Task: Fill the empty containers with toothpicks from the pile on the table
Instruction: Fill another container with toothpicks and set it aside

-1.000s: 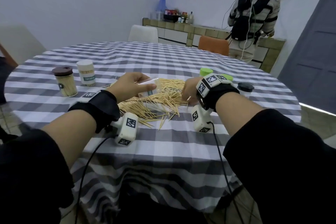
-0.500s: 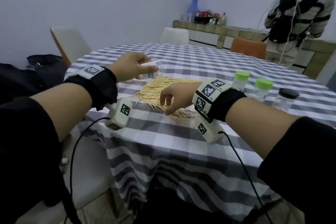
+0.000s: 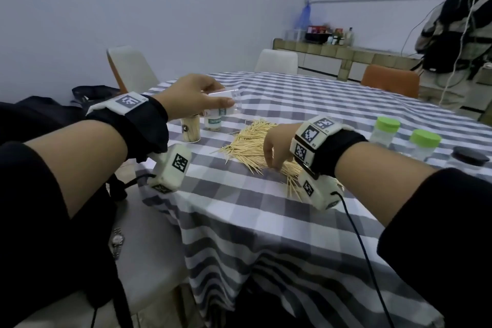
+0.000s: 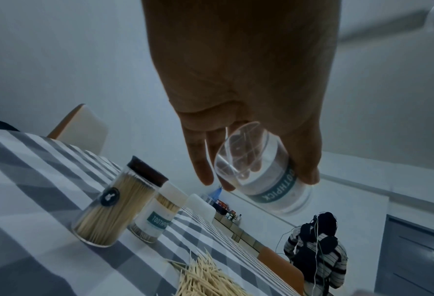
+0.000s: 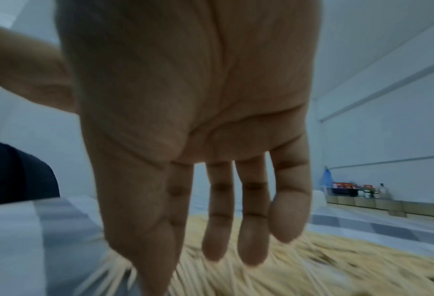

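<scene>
The left hand (image 3: 191,97) holds a clear container (image 3: 226,104) on its side above the left edge of the table (image 3: 239,221). The right hand (image 3: 277,146) hangs fingers-down onto the toothpick pile (image 3: 250,141) near the table's front edge. Two filled containers (image 3: 202,126) stand at the left edge; two green-capped bottles (image 3: 404,136) and a black-lidded jar (image 3: 470,157) stand toward the right edge.
</scene>
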